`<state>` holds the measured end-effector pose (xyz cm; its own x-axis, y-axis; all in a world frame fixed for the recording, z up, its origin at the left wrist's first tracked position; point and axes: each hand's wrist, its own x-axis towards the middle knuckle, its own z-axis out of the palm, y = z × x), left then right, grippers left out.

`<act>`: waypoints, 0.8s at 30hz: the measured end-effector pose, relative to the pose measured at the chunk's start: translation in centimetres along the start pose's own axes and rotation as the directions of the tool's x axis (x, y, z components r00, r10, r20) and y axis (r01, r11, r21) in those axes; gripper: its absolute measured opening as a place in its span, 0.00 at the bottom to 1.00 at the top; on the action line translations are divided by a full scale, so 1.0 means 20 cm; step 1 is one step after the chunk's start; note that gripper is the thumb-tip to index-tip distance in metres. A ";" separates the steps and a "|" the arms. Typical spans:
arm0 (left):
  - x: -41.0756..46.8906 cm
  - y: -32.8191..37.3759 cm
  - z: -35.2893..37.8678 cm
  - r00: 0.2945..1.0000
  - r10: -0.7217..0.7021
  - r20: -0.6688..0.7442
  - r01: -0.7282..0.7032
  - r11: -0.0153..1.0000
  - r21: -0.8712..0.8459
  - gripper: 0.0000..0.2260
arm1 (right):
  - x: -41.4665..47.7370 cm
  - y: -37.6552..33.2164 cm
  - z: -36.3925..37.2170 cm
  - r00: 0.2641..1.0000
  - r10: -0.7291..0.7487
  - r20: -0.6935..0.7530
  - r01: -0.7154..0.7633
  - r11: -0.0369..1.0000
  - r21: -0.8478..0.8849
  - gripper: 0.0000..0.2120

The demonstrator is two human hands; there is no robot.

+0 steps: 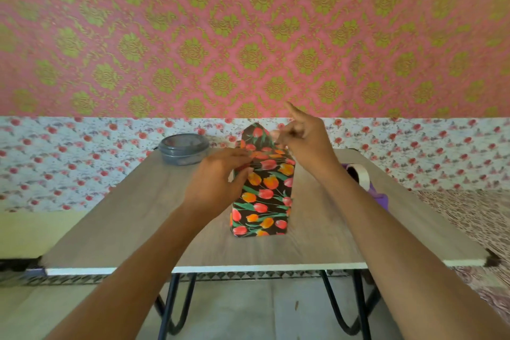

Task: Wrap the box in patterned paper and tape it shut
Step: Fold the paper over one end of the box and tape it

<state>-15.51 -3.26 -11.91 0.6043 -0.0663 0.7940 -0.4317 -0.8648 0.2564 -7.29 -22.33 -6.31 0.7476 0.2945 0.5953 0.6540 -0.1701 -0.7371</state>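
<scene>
Tulips on black, in a room full of florals.

On my feed the wrapping paper (262,196) is black, printed with red and orange tulips on green stems and leaves. Behind it I see a wall (248,36) in pink with an olive-green damask medallion pattern, and below that a white band (69,160) scattered with small red roses. The table (124,215) is pale grey-brown woodgrain with a white front edge and black legs (334,306). The round container (183,149) is grey. The tape dispenser (379,196) is purple, its roll (358,171) white. At right I make out a brownish-pink patterned covering (469,229).

Tape roll (363,174) partly behind rt arm (386,218)
</scene>
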 end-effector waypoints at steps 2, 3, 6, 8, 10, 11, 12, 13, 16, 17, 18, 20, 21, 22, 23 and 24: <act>0.00 -0.03 0.01 1.000 -0.017 -0.015 0.016 0.999 -0.043 0.10 | 0.05 -0.05 0.05 0.985 0.121 0.126 -0.122 0.993 0.003 0.26; 0.00 -0.04 0.01 0.999 -0.032 -0.030 0.030 0.998 -0.057 0.09 | 0.07 -0.04 0.08 0.970 0.181 0.161 -0.180 0.983 -0.019 0.21; 0.00 -0.06 0.04 0.990 -0.104 -0.095 0.092 0.988 -0.122 0.08 | 0.13 0.00 0.14 0.942 0.294 0.160 -0.283 0.955 -0.088 0.15; -0.01 -0.06 0.05 0.981 -0.149 -0.126 0.128 0.979 -0.161 0.07 | 0.15 0.01 0.15 0.931 0.336 0.142 -0.319 0.939 -0.127 0.17; -0.01 -0.05 0.06 0.973 -0.176 -0.151 0.147 0.971 -0.188 0.06 | 0.16 0.00 0.16 0.923 0.360 0.136 -0.338 0.927 -0.161 0.17; -0.01 -0.05 0.06 0.969 -0.186 -0.165 0.152 0.968 -0.202 0.05 | 0.17 0.00 0.17 0.920 0.366 0.142 -0.341 0.924 -0.175 0.17; -0.02 -0.04 0.06 0.963 -0.196 -0.182 0.157 0.965 -0.210 0.05 | 0.17 0.00 0.17 0.919 0.366 0.149 -0.336 0.922 -0.192 0.17; -0.02 -0.04 0.06 0.957 -0.209 -0.203 0.165 0.963 -0.213 0.05 | 0.18 0.00 0.18 0.918 0.365 0.156 -0.328 0.919 -0.218 0.17; -0.03 -0.03 0.06 0.935 -0.265 -0.234 0.208 0.947 -0.244 0.05 | 0.20 -0.02 0.20 0.907 0.380 0.182 -0.325 0.905 -0.274 0.18; -0.04 -0.03 0.06 0.933 -0.274 -0.234 0.214 0.944 -0.252 0.06 | 0.21 -0.03 0.20 0.902 0.383 0.198 -0.318 0.901 -0.294 0.18; -0.04 -0.03 0.07 0.934 -0.276 -0.225 0.215 0.941 -0.260 0.06 | 0.22 -0.05 0.21 0.894 0.393 0.213 -0.314 0.892 -0.325 0.19; -0.03 -0.04 0.07 0.940 -0.273 -0.203 0.215 0.940 -0.266 0.05 | 0.26 -0.07 0.21 0.864 0.438 0.249 -0.315 0.855 -0.411 0.20; -0.03 -0.05 0.07 0.945 -0.266 -0.189 0.214 0.942 -0.259 0.05 | 0.28 -0.08 0.22 0.838 0.478 0.262 -0.331 0.829 -0.452 0.21; -0.03 -0.05 0.07 0.950 -0.258 -0.174 0.214 0.948 -0.237 0.05 | 0.31 -0.09 0.22 0.808 0.524 0.269 -0.359 0.800 -0.480 0.23; -0.02 -0.05 0.07 0.955 -0.247 -0.165 0.211 0.955 -0.207 0.05 | 0.33 -0.10 0.23 0.774 0.570 0.276 -0.393 0.774 -0.496 0.26; -0.02 -0.04 0.06 0.958 -0.241 -0.157 0.212 0.960 -0.182 0.06 | 0.35 -0.11 0.23 0.735 0.614 0.287 -0.425 0.747 -0.512 0.29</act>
<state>-14.53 -3.09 -13.14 0.5775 0.2231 0.7853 -0.4089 -0.7536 0.5148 -3.99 -15.60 -2.09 0.9181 0.3817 -0.1071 0.2302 -0.7332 -0.6399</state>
